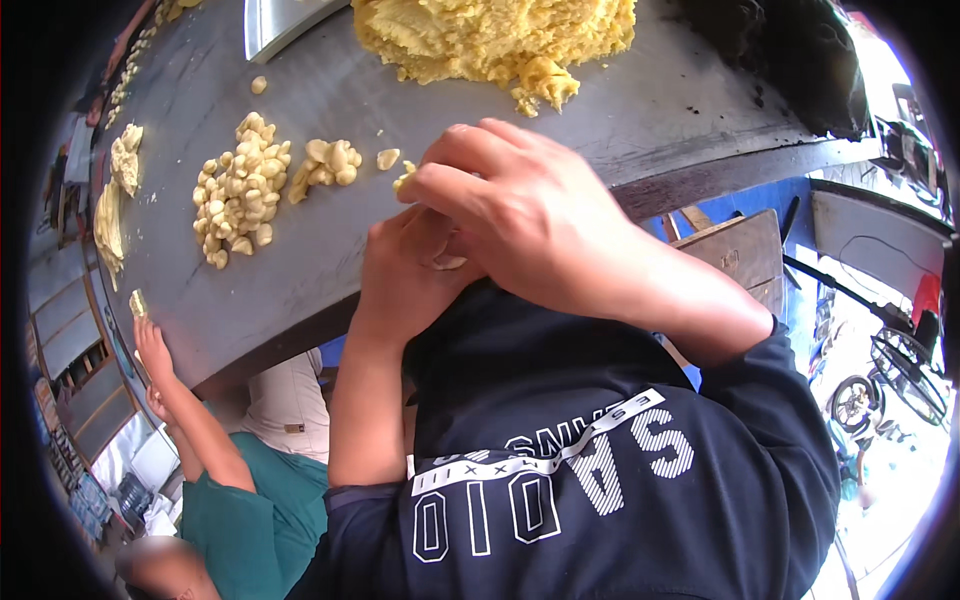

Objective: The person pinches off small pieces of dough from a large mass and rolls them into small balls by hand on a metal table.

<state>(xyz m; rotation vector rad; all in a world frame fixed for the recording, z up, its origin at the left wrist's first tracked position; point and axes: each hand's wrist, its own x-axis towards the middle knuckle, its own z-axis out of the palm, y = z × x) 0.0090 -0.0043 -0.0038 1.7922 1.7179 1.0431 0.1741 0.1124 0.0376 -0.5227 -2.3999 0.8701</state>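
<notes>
Close in front of my body, at the table's near edge, my two hands are brought together. My right hand (pixel 530 215) lies over my left hand (pixel 408 265), its fingers curled down. A small bit of yellow dough (pixel 404 175) sticks out between them at the fingertips; the rest of what they hold is hidden. Most of the left fingers are covered by the right hand. Left of my hands lie a heap of small pale dough balls (pixel 243 190) and a smaller cluster of pieces (pixel 327 164). One loose piece (pixel 388 159) rests beside my fingers.
A large mound of yellow dough (pixel 490 40) sits at the far side of the grey table (pixel 300 270). Near it stands a metal tray (pixel 285 25). Dark plastic (pixel 770 60) covers the far right corner. At left, a co-worker in green (pixel 250 500) reaches to dough strips (pixel 110 220).
</notes>
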